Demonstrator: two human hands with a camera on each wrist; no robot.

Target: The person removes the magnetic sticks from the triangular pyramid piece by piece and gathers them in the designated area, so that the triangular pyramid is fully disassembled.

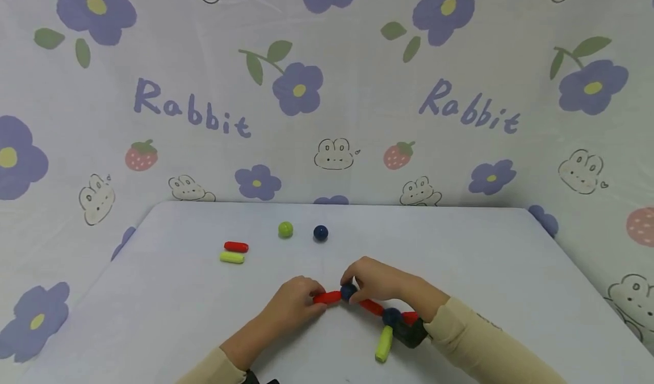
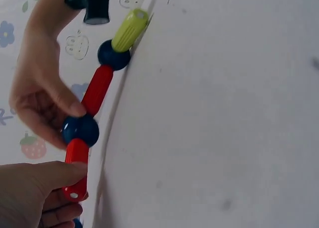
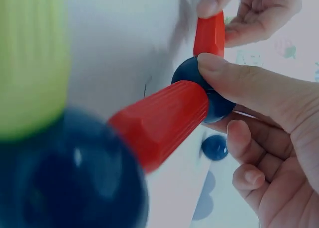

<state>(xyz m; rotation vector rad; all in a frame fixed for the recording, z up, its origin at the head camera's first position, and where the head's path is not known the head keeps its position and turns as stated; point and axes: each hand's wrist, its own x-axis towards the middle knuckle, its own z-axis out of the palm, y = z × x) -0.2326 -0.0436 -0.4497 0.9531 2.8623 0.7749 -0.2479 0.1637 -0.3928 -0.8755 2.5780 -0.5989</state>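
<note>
Head view, white surface (image 1: 485,259) stretching to its twelve o'clock edge, left grip (image 1: 297,300) tight on a red rod (image 1: 329,297), right grip (image 1: 377,279) pinching the adjoining blue ball (image 1: 348,291), both toward six o'clock.

Barred across the near middle by a chain (image 1: 372,307): red stick (image 1: 329,297) held in the left fingers (image 2: 65,174), blue ball (image 1: 348,292) pinched in the right fingers (image 3: 239,81), second red stick (image 3: 162,120), second blue ball (image 1: 392,316), and yellow-green stick (image 1: 384,344) pointing nearward. Covered at the right end by the dark wrist camera (image 1: 410,334). Wide open past the right sleeve (image 1: 475,338) — bare surface (image 1: 501,264) to the far right corner. Open, too, between the right fingers and the far blue ball (image 1: 321,233). Narrow between that ball and the green ball (image 1: 285,229); roomier from there to the loose red stick (image 1: 236,247). Tight between that stick and the loose yellow-green stick (image 1: 232,257) — roomy again leftward. Walled off behind the far edge by patterned cloth (image 1: 357,100).
</note>
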